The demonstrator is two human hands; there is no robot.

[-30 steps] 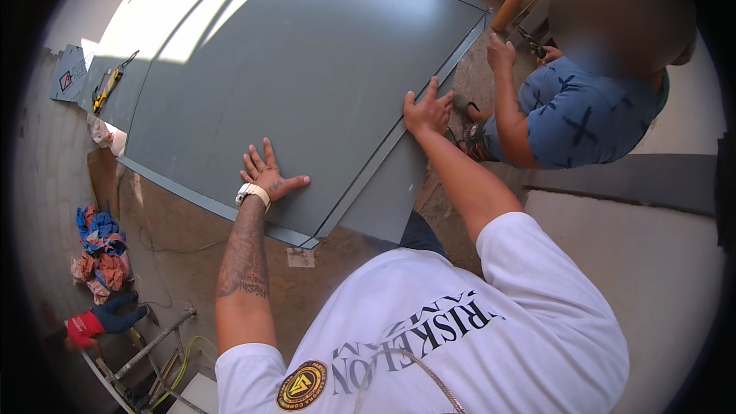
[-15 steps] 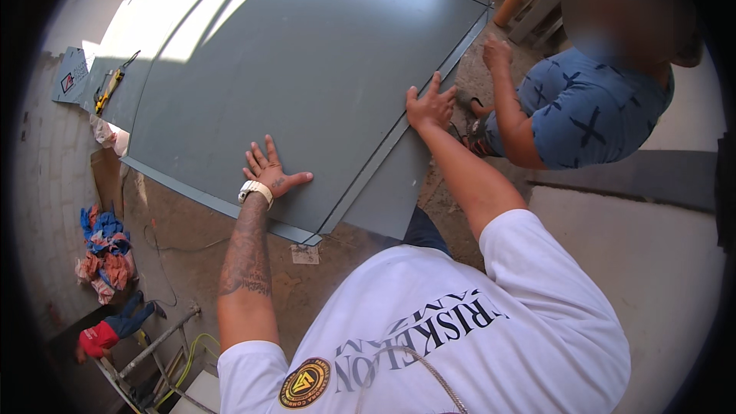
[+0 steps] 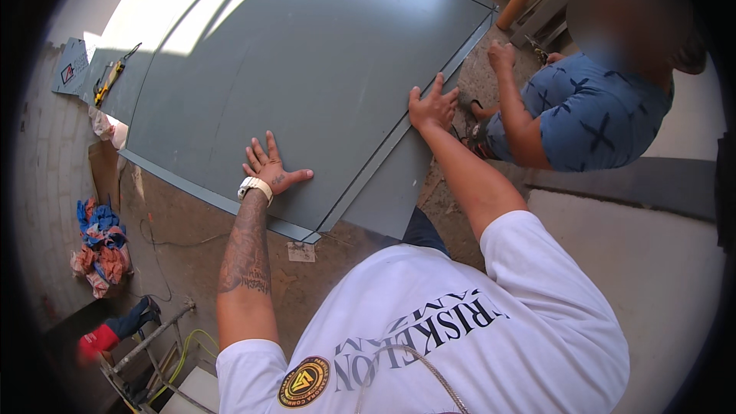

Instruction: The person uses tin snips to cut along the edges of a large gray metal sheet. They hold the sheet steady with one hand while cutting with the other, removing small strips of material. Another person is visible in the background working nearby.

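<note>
steadying a wide sheet seems best done with spread palms and even weight, so neither side tips or slides; fingertips should probably stay flat near the thin rim, which may be sharp. the left hand [image 3: 272, 170] does this near the lower centre of the frame, fingers fanned, clasping nothing. the right hand [image 3: 434, 111], right of centre, lies splayed across the border, also unclenched, though whether its heel hooks the rim i cannot tell. beneath them the grey panel [image 3: 307, 69] fills the upper left and centre of the frame: smooth, faintly satiny, washed white by barred sunlight at upper left. dark lines set off narrow paler strips along its lower-left and right sides, which meet in a corner at lower centre. a second grey sheet [image 3: 395, 192] juts out below the right-hand strip.
</note>
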